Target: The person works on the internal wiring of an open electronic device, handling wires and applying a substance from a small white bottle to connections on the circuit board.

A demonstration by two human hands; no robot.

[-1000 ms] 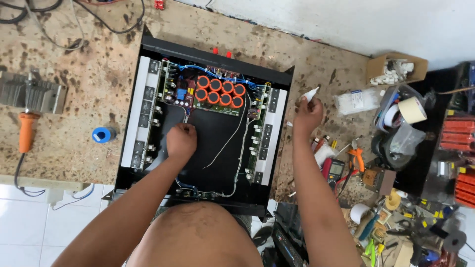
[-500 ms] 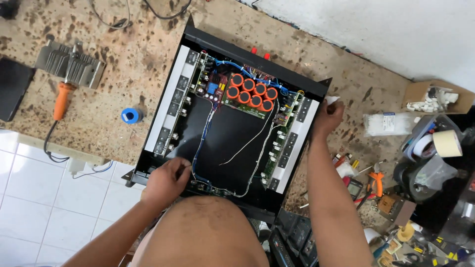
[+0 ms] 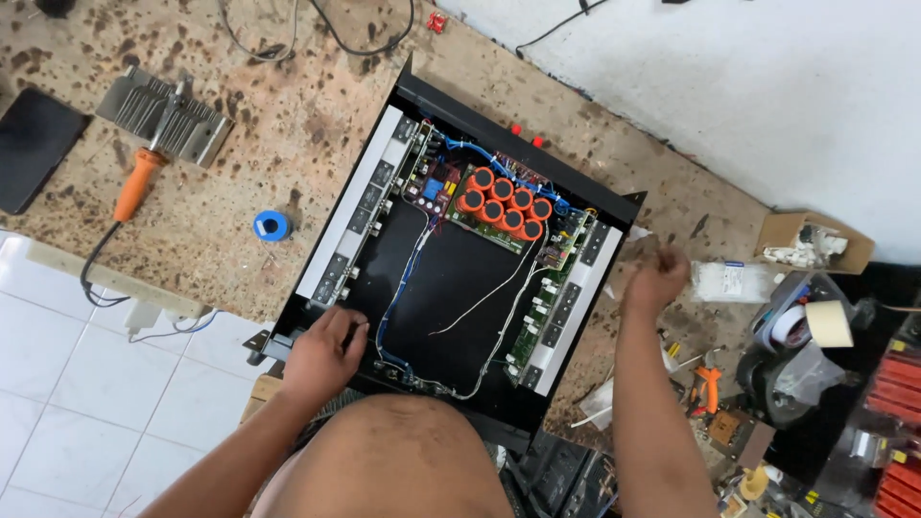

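An open black amplifier chassis [image 3: 317, 251] lies at an angle on the speckled table. Inside it are circuit boards, a cluster of orange capacitors [image 3: 504, 203] and loose blue and white wires [image 3: 480, 297]. My left hand [image 3: 321, 357] rests on the chassis's near left corner, with its fingers curled over the front edge beside the wires. My right hand [image 3: 657, 276] hovers just outside the right side wall, blurred, with its fingers curled in. A small white scrap [image 3: 636, 233] shows beside it. I cannot tell whether the hand holds the scrap.
A soldering iron with an orange handle [image 3: 134, 184] lies on a finned metal heat sink [image 3: 163, 115] at the left, near a blue solder spool [image 3: 272, 226] and a dark phone [image 3: 34, 144]. At the right are a cardboard box [image 3: 811, 240], tape rolls [image 3: 825, 324], orange pliers [image 3: 708, 388] and assorted parts.
My left hand has drawn back from the middle of the chassis to its near left corner. My right hand has dropped lower along the right side. The view has swung left.
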